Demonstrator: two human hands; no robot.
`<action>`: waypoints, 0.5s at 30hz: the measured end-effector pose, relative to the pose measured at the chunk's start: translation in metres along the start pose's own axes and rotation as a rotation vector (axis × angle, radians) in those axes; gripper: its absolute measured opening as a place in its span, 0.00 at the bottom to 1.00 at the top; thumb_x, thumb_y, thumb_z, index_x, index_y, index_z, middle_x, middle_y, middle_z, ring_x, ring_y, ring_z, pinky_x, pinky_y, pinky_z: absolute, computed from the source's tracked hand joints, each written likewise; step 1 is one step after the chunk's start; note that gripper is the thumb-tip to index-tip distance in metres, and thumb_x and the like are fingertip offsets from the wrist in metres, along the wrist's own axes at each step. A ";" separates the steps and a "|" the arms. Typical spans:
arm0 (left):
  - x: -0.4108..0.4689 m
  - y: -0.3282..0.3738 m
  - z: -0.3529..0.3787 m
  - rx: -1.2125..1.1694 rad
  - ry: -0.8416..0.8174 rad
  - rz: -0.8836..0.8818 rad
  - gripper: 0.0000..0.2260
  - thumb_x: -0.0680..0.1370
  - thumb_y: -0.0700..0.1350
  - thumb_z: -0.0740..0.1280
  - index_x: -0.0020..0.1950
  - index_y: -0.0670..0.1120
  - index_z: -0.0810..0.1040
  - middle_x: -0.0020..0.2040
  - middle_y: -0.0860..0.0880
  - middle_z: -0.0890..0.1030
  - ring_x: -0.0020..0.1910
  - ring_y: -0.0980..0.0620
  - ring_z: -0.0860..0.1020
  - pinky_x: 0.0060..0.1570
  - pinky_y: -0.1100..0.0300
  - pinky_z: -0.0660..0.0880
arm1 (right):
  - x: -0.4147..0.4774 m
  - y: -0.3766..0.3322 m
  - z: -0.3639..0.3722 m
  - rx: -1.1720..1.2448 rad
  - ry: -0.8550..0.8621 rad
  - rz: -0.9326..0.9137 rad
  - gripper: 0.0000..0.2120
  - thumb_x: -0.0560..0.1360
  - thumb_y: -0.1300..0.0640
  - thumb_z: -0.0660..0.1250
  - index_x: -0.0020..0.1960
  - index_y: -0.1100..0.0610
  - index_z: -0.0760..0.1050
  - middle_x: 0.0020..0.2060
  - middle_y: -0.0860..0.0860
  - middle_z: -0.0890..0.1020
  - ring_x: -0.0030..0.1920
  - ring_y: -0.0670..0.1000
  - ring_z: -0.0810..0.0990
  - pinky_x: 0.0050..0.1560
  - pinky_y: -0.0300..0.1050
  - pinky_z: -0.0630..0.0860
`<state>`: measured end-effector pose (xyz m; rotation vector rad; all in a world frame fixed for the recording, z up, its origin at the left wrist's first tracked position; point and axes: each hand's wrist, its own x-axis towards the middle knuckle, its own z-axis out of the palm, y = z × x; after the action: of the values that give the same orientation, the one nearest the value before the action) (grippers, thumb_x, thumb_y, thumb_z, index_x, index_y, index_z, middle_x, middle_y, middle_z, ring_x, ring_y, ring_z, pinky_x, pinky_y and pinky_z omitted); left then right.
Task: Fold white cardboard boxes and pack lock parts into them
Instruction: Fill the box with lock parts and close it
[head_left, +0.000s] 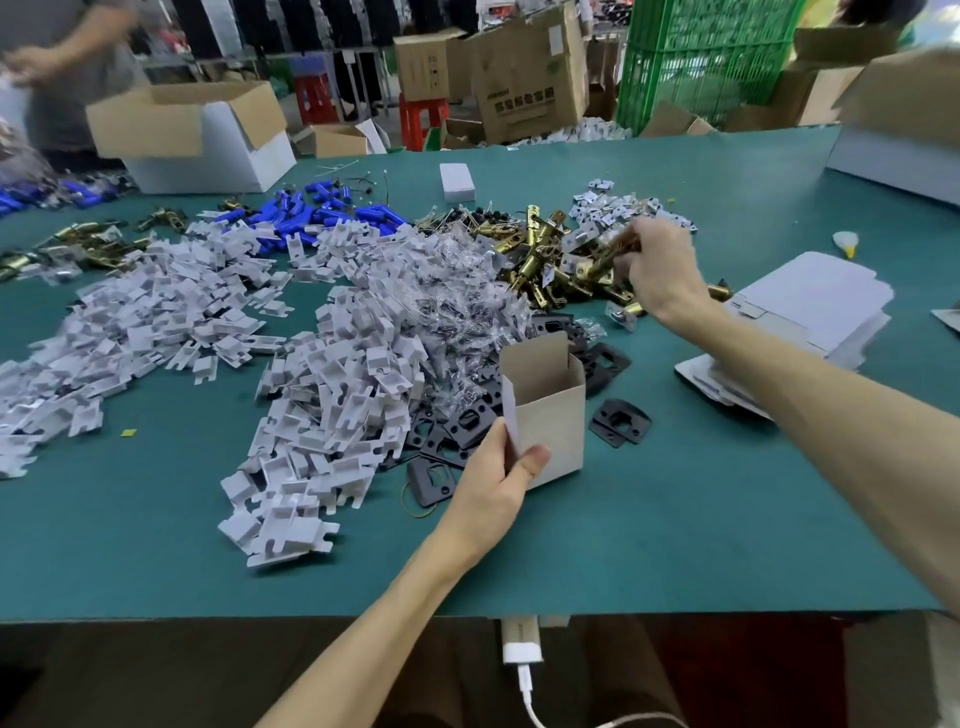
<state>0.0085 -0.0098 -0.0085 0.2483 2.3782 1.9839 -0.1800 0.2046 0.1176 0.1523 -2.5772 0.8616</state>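
My left hand (496, 475) grips the near left corner of a small folded cardboard box (550, 410), which stands upright and open-topped on the green table (675, 519). My right hand (660, 270) is over the pile of brass latch parts (540, 260) and is closed around one brass latch (602, 260), lifted slightly above the heap. Flat white box blanks (810, 306) lie stacked to the right of that hand. Black plates (621, 421) lie beside the box.
A wide heap of white cardboard inserts (322, 374) covers the table's middle and left, with blue parts (311, 213) behind it. A large open carton (208, 135) stands at the back left, where another person (62, 62) works. A small white box (457, 182) sits further back.
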 end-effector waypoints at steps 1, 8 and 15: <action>0.000 0.001 0.000 -0.011 0.005 -0.007 0.20 0.80 0.59 0.66 0.63 0.45 0.73 0.56 0.43 0.81 0.56 0.44 0.79 0.65 0.43 0.74 | -0.003 -0.007 -0.014 0.053 0.031 -0.020 0.07 0.77 0.72 0.67 0.52 0.64 0.79 0.49 0.58 0.81 0.41 0.48 0.81 0.43 0.31 0.78; -0.001 0.008 0.000 -0.077 0.030 -0.037 0.07 0.84 0.49 0.68 0.62 0.56 0.76 0.59 0.57 0.84 0.60 0.57 0.81 0.65 0.54 0.75 | -0.058 -0.061 -0.094 0.359 -0.051 -0.160 0.09 0.75 0.69 0.72 0.55 0.63 0.82 0.41 0.53 0.86 0.38 0.48 0.87 0.42 0.39 0.83; -0.008 0.016 0.001 -0.027 0.034 -0.016 0.06 0.83 0.47 0.70 0.59 0.53 0.78 0.58 0.42 0.83 0.54 0.49 0.80 0.59 0.53 0.77 | -0.109 -0.096 -0.093 0.256 -0.280 -0.315 0.09 0.75 0.71 0.72 0.52 0.61 0.84 0.40 0.48 0.85 0.37 0.42 0.85 0.42 0.34 0.81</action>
<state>0.0179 -0.0076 0.0060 0.1959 2.3637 2.0278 -0.0261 0.1795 0.1915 0.7813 -2.5766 1.1066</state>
